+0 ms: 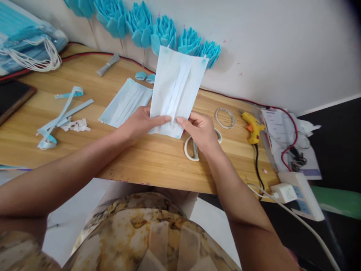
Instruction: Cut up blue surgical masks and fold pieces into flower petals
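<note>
Brown-and-cream patterned clothing [135,233] lies nearest, below both hands. Beyond the right hand's far side, papers [311,165] carry printed lines too small to read; the yellow glue gun [255,130], between that hand and the papers, has a red switch whose marking is likewise unreadable.

Left hand [143,122] and right hand [200,126] both grip the pale blue-white sheet [172,86], each pinching its lower end between thumb and fingers, the thumb tips nearly meeting at its middle. It is held up above the wooden table [126,165], its long axis running from the hands up and away, the top leaning slightly right and overlapping the blue flowers [141,24]. A lengthwise pleat follows that axis.

Just beyond the left hand lies a stack of pleated sheets [126,101]; farther left of it, blue strips [63,113] cross each other. White handle loops [195,150] show beneath the right hand, with a tape ring [233,120] just beyond it.
</note>
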A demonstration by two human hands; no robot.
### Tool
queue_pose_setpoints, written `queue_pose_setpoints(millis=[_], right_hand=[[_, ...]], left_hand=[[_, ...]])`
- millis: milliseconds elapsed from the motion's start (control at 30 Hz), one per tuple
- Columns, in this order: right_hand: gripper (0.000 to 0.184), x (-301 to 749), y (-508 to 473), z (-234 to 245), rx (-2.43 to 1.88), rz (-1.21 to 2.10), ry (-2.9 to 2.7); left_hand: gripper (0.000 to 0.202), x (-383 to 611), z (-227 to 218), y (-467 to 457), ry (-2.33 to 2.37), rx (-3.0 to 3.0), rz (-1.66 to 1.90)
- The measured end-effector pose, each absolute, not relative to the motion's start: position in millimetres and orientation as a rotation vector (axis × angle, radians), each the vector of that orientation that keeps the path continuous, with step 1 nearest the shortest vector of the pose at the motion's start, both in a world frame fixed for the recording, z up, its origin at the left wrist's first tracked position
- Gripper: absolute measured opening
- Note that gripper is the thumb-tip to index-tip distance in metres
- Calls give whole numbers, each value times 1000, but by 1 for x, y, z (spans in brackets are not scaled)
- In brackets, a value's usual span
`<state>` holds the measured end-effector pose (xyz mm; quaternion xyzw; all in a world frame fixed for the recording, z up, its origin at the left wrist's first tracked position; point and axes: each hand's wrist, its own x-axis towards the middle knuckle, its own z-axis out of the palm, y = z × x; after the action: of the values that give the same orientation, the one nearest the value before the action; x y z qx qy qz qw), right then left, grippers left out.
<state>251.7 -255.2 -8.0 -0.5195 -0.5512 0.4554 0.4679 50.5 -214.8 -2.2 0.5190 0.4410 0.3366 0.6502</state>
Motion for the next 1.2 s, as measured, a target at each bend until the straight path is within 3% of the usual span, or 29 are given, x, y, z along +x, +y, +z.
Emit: queue_pose_setpoints(millis=[333, 833, 1200], right_hand=[[36, 255, -255, -10, -1298, 1073, -1355], [31, 257, -252, -20, -1373, 947, -1330], [32, 249, -259, -6, -1432, 1041, -1390]], left_hand=[[49, 49, -8, -213, 937, 1145, 802], [34, 51, -13, -208, 832, 983, 844], [42, 50, -5, -215, 971, 1284, 719]])
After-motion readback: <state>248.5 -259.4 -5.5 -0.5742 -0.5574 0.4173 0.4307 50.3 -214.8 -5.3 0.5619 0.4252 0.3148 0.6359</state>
